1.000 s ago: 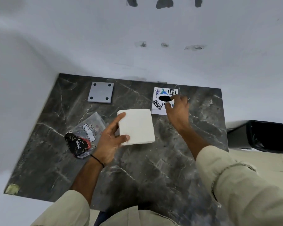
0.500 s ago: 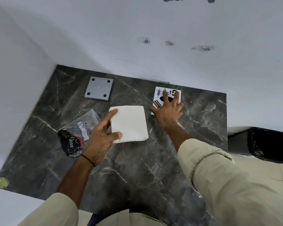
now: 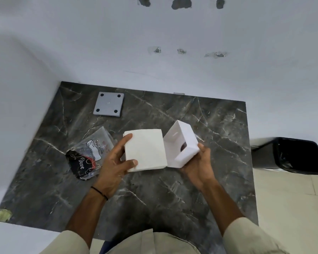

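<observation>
My left hand holds a white square stack of tissues above the dark marble table, thumb on its near edge and a finger at its far left corner. My right hand grips a white card box from below, right beside the tissues. The box is tilted, its plain white underside faces me, and a dark oval opening shows on one face.
A grey square plate with corner holes lies at the back left. A crumpled clear wrapper with a black printed end lies left of my left hand. A black bin stands on the floor to the right. White walls border the table.
My right hand has picked the printed card box up from the table's far side and brought it next to the tissues, turned over. The left hand still holds the tissues.
</observation>
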